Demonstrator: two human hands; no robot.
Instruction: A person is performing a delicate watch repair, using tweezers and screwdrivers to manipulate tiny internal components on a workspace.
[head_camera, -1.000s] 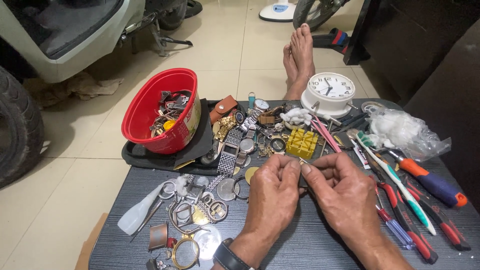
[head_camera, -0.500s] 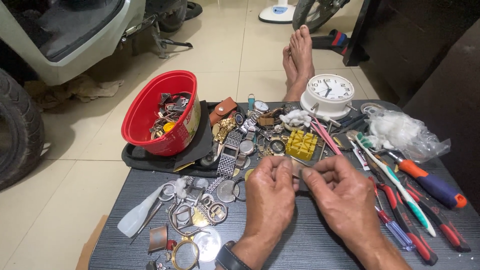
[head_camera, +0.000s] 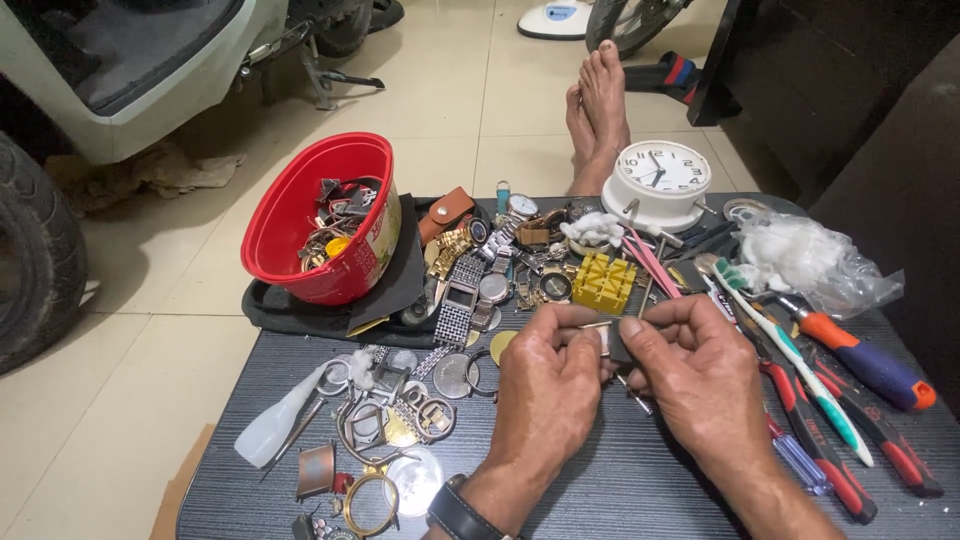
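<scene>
Thin metal pin (head_camera: 597, 324) pinched between left hand (head_camera: 548, 385) and right hand (head_camera: 700, 375) fingers, above table (head_camera: 620, 480).

Table top (head_camera: 640, 480): dark, matt, fine ribbed grain. Red tub (head_camera: 300, 215): glossy plastic. Watch cases & bracelets (head_camera: 465, 290): polished metal, steel & gilt. Yellow block (head_camera: 603, 282): matt plastic. Clock (head_camera: 660, 180): white smooth plastic, glossy face. Screwdriver handles (head_camera: 870, 360): rubbery plastic w/ sheen. Clear bag (head_camera: 815, 262): crinkled film over cotton wadding. Thin metal pin (head_camera: 598, 324) seen pinched betw. left hand (head_camera: 545, 385) & right hand (head_camera: 700, 375).
</scene>
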